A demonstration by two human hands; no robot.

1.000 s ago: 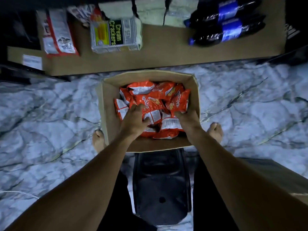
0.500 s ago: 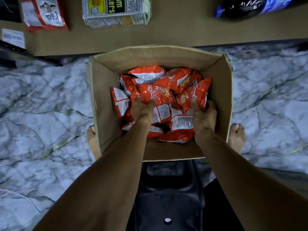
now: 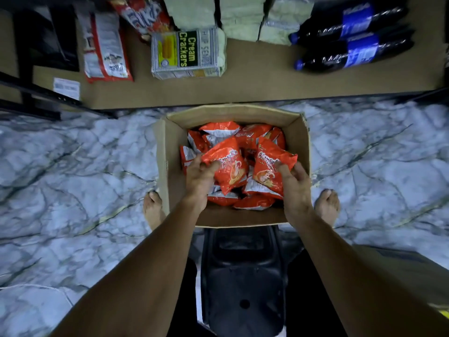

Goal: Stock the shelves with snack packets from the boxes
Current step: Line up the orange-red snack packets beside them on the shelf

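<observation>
An open cardboard box [image 3: 170,166] stands on the marble floor between my bare feet, filled with several orange snack packets [image 3: 220,131]. My left hand [image 3: 200,177] grips one orange packet [image 3: 229,164] and holds it tilted above the pile. My right hand [image 3: 295,183] grips a second orange packet [image 3: 269,166] at the box's right side, also raised off the pile. The low brown shelf [image 3: 255,86] runs across the top of the view, just beyond the box.
On the shelf lie a cream crackers pack [image 3: 185,53], a red and white snack bag [image 3: 104,49], pale stacked packs [image 3: 240,15] and two dark bottles with blue labels [image 3: 352,42]. A black stool [image 3: 243,276] sits under me. Another box edge [image 3: 401,263] shows at the right.
Both hands have each closed on an orange packet and raised it out of the pile. The view has tilted up, showing more of the shelf.
</observation>
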